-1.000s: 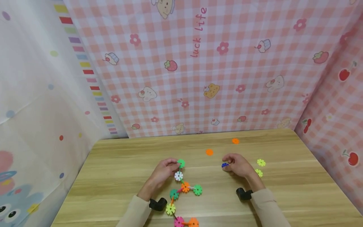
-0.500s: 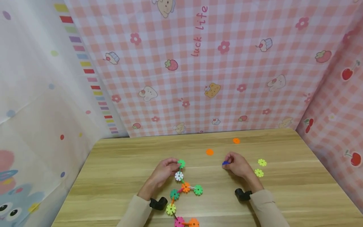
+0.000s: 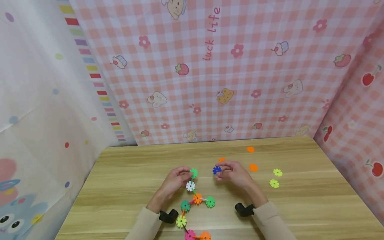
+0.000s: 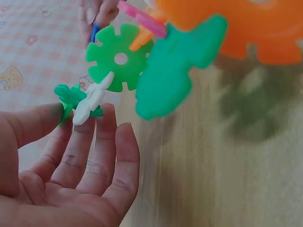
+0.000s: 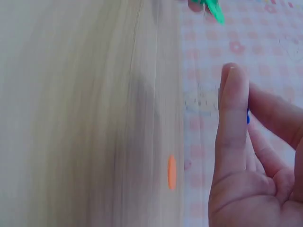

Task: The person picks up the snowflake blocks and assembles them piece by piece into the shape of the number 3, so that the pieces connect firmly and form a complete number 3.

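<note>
My left hand [image 3: 174,181] pinches a green notched disc [image 3: 194,173] between thumb and fingers, at the far end of a linked chain. Below it in the chain come a white disc [image 3: 190,186], an orange disc [image 3: 197,199] with a green one [image 3: 210,202] to its right, a teal disc [image 3: 185,206], a yellow-green disc [image 3: 181,221] and a pink disc [image 3: 190,235]. A blue notched disc [image 3: 216,170] is pinched in my right hand [image 3: 235,175], a short gap right of the green one. In the right wrist view the fingers hide most of the blue disc [image 5: 248,117].
Loose orange discs [image 3: 253,167] lie on the wooden table [image 3: 126,173] behind and right of my right hand. Two yellow-green discs [image 3: 274,183] lie farther right. A checked cloth [image 3: 192,83] hangs at the table's back edge.
My right hand has moved left with the blue disc, toward the chain, and the disc now faces the head camera. An orange disc once behind that hand shows now. My left hand stays put.
</note>
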Demonstrator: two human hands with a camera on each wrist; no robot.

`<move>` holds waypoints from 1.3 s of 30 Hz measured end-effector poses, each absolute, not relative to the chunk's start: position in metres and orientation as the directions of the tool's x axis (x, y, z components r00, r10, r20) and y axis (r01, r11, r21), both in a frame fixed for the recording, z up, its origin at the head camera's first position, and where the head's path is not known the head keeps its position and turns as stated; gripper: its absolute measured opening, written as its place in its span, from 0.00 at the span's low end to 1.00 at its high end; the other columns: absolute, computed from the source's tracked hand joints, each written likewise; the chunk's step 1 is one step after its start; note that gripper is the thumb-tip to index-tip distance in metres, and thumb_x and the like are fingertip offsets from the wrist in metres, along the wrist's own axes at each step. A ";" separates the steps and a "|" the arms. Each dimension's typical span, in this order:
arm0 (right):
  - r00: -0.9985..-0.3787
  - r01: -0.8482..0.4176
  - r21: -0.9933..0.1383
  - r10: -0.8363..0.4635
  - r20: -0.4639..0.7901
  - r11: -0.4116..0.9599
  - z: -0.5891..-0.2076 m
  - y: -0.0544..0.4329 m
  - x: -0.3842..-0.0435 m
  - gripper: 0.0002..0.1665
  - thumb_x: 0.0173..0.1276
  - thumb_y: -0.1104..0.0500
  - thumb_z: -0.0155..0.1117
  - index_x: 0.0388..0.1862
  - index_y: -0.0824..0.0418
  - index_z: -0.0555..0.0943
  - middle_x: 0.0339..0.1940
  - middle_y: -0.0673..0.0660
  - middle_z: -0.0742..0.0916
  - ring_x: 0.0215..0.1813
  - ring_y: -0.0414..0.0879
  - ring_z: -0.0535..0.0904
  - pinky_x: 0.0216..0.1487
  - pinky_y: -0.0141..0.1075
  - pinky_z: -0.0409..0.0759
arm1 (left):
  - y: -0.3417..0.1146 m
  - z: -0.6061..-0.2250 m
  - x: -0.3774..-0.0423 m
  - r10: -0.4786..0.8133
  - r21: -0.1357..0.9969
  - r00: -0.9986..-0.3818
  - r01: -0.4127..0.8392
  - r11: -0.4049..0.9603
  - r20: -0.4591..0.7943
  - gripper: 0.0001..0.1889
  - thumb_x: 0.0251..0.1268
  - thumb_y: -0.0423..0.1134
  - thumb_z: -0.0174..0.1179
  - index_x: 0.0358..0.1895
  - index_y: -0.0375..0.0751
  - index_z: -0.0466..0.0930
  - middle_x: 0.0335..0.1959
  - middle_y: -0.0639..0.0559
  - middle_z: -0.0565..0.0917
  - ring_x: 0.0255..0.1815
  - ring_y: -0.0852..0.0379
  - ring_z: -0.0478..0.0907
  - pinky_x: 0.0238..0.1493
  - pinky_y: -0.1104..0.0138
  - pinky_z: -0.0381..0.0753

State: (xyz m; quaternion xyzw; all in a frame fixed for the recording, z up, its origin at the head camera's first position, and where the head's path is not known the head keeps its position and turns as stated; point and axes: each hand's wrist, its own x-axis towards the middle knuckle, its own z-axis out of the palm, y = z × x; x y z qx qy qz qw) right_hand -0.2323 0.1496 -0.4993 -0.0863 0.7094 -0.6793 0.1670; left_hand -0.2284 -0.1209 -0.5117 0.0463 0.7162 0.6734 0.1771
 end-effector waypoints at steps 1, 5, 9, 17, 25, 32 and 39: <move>-0.922 0.112 -0.993 -0.369 -0.119 0.039 -0.500 0.145 -0.233 0.25 0.68 0.73 0.58 0.63 0.79 0.69 0.38 0.60 0.85 0.45 0.55 0.86 0.49 0.42 0.84 | -0.121 -0.511 -0.228 0.307 0.982 -0.933 -0.169 0.083 -0.187 0.13 0.72 0.36 0.57 0.52 0.31 0.76 0.40 0.49 0.84 0.39 0.58 0.81 0.43 0.67 0.83; -0.905 0.132 -0.991 -0.412 -0.107 -0.033 -0.501 0.130 -0.233 0.27 0.69 0.72 0.58 0.65 0.82 0.67 0.41 0.62 0.87 0.47 0.50 0.87 0.54 0.43 0.82 | -0.118 -0.510 -0.227 0.300 0.984 -0.938 -0.154 0.087 -0.173 0.13 0.72 0.36 0.57 0.53 0.31 0.76 0.40 0.49 0.85 0.40 0.56 0.82 0.43 0.66 0.82; -0.910 0.140 -0.989 -0.400 -0.107 -0.053 -0.501 0.121 -0.233 0.26 0.71 0.71 0.59 0.65 0.81 0.67 0.48 0.69 0.87 0.48 0.49 0.87 0.56 0.46 0.81 | -0.116 -0.507 -0.226 0.297 0.986 -0.941 -0.136 0.095 -0.159 0.12 0.72 0.34 0.56 0.53 0.31 0.77 0.40 0.49 0.85 0.41 0.55 0.82 0.44 0.66 0.82; -0.920 0.127 -0.992 -0.377 -0.106 -0.030 -0.500 0.113 -0.234 0.27 0.71 0.67 0.62 0.64 0.80 0.69 0.52 0.70 0.86 0.48 0.52 0.87 0.53 0.47 0.83 | -0.115 -0.503 -0.225 0.303 0.988 -0.943 -0.108 0.109 -0.137 0.14 0.71 0.36 0.58 0.54 0.32 0.77 0.41 0.47 0.85 0.42 0.53 0.82 0.44 0.65 0.83; -0.913 0.110 -0.994 -0.396 -0.101 0.001 -0.497 0.109 -0.234 0.26 0.70 0.64 0.64 0.61 0.79 0.73 0.47 0.68 0.88 0.51 0.64 0.85 0.53 0.51 0.82 | -0.114 -0.502 -0.223 0.314 0.989 -0.942 -0.080 0.124 -0.116 0.14 0.70 0.38 0.60 0.53 0.33 0.79 0.42 0.47 0.86 0.42 0.55 0.82 0.46 0.65 0.82; -0.935 0.091 -0.996 -0.345 -0.080 -0.015 -0.497 0.101 -0.232 0.27 0.71 0.60 0.64 0.61 0.78 0.74 0.48 0.68 0.87 0.49 0.61 0.86 0.53 0.48 0.83 | -0.111 -0.502 -0.224 0.273 0.991 -0.957 -0.067 0.113 -0.096 0.11 0.69 0.36 0.61 0.48 0.32 0.80 0.38 0.47 0.85 0.40 0.52 0.83 0.43 0.65 0.84; -0.963 0.105 -0.988 -0.258 -0.073 -0.110 -0.502 0.089 -0.227 0.27 0.70 0.60 0.65 0.62 0.76 0.74 0.54 0.69 0.85 0.52 0.55 0.86 0.59 0.47 0.79 | -0.108 -0.499 -0.223 0.212 0.992 -0.975 -0.046 0.114 -0.070 0.10 0.68 0.35 0.62 0.44 0.30 0.81 0.32 0.49 0.85 0.33 0.55 0.83 0.37 0.64 0.85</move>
